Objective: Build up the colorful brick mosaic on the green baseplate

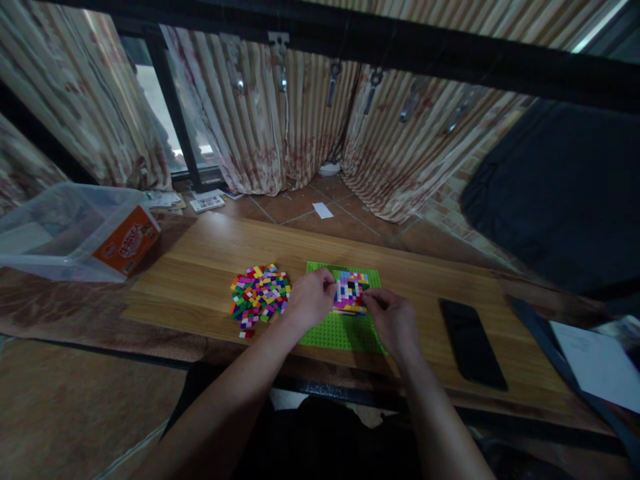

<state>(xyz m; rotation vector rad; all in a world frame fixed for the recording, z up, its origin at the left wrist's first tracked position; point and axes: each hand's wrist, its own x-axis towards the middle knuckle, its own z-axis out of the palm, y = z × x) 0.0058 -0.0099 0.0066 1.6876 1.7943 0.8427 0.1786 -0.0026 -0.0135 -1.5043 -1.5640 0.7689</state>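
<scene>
Bench (pixel 423 287): wood-grained, smooth, soft sheen toward far left corner. Baseplate (pixel 343 333): plastic, rough with studs. Loose bricks (pixel 261 293), brick build (pixel 345 293): hard plastic. Box (pixel 55 257): see-through plastic, slightly cloudy. Phone (pixel 473 343): smooth, dark. Curtains (pixel 295 120): matt, pleated cloth. Floor (pixel 280 208): tile. White sheet (pixel 597 363): matt, paper-like.

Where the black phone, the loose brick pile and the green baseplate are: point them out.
Black phone (pixel 473 344), head view: middle of its upper face.
Loose brick pile (pixel 261 293), head view: middle of the heap.
Green baseplate (pixel 345 332), head view: bare studs in its lower half.
</scene>
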